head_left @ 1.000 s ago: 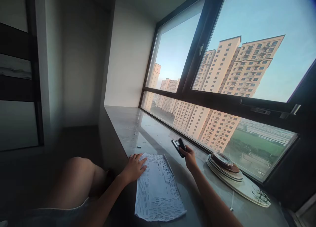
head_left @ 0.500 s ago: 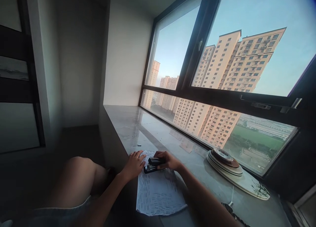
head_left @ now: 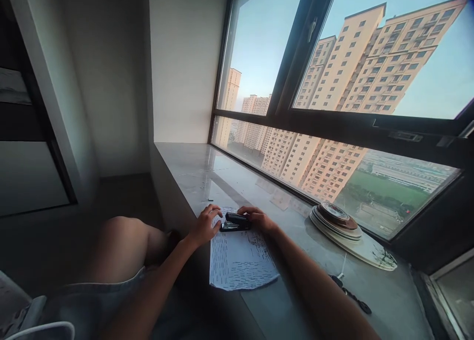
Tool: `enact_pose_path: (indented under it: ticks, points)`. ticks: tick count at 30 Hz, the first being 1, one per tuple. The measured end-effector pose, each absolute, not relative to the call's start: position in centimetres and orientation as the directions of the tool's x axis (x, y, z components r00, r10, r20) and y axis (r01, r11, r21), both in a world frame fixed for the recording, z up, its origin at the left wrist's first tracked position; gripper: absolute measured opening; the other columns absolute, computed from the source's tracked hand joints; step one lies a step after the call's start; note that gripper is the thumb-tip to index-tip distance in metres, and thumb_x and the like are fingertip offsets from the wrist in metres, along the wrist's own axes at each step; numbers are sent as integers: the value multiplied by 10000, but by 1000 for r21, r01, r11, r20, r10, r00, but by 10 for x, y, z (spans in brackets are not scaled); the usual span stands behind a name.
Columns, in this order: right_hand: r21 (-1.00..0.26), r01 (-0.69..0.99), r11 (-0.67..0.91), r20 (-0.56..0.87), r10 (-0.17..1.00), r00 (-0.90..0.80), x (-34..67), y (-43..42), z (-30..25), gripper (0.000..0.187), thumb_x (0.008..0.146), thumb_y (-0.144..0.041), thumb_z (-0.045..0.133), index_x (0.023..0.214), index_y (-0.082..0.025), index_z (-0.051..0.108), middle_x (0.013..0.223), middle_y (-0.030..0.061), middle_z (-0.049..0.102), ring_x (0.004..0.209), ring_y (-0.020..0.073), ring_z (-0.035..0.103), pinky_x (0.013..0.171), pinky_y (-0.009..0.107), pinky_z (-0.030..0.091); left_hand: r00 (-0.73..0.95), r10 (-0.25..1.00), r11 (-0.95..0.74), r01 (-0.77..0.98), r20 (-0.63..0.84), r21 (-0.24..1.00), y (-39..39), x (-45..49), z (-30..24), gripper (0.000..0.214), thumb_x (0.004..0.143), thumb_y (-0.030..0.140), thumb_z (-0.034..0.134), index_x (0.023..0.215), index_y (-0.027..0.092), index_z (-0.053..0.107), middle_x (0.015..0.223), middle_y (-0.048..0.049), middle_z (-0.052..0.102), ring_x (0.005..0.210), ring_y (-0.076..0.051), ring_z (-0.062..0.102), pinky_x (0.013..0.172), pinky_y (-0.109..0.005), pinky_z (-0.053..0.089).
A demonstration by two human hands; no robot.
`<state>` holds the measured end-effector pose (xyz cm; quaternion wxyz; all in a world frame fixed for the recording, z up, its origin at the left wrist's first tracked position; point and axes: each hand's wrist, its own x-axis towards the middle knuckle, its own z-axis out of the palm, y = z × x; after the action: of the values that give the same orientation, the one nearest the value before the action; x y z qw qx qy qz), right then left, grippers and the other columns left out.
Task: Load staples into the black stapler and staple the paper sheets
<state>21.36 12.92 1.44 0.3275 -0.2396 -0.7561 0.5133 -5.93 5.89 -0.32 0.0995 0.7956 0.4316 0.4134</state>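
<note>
A black stapler (head_left: 234, 222) lies on the sheet of paper (head_left: 237, 268), its upper arm raised from the base at the end facing left. My right hand (head_left: 262, 220) grips the stapler's right end; some of its fingers are hidden. Just left of the stapler, my left hand (head_left: 204, 225) is over the paper's upper left edge with fingers bent and apart, holding nothing. Rows of short dark strokes cover much of the white paper, which lies on the grey stone sill (head_left: 187, 170).
A small dark piece (head_left: 211, 200) rests beyond my left hand. Stacked plates (head_left: 336, 221) stand on an oval board (head_left: 383, 256) at the right, near the window. Keys (head_left: 357, 300) lie beside my right forearm. The sill's front edge drops off at left.
The camera view has shifted, so the scene sits higher. My left hand's fingers are more bent than before, when they lay on the paper. My right hand stays on the stapler.
</note>
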Motion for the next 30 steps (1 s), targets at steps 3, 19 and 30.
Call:
enact_pose_path:
  ticks: [3, 19, 30]
  points:
    - [-949, 27, 315, 214, 702, -679, 214, 130, 12, 369, 766, -345, 525, 1027, -151, 700, 1033, 82, 651, 944, 256, 553, 813, 333, 417, 350, 751, -656, 492, 560, 572, 57, -58, -1, 203, 863, 199, 565, 1062, 222, 596, 1249, -80, 558, 1187, -250, 551, 1017, -397, 462]
    - [-946, 31, 323, 226, 725, -651, 210, 127, 15, 394, 766, -369, 494, 997, -132, 708, 1064, 107, 667, 1012, 299, 558, 899, 380, 411, 413, 795, -606, 561, 444, 563, 55, -60, -4, 231, 806, 323, 673, 995, 209, 607, 1212, -93, 586, 1070, -265, 595, 867, -380, 508]
    - [-925, 112, 363, 209, 733, -648, 209, 125, 18, 377, 807, -356, 497, 1022, -138, 717, 997, 90, 681, 966, 288, 574, 863, 382, 433, 416, 790, -614, 547, 451, 570, 53, -59, -2, 200, 798, 300, 665, 960, 216, 584, 1177, -85, 587, 1027, -246, 606, 875, -366, 508]
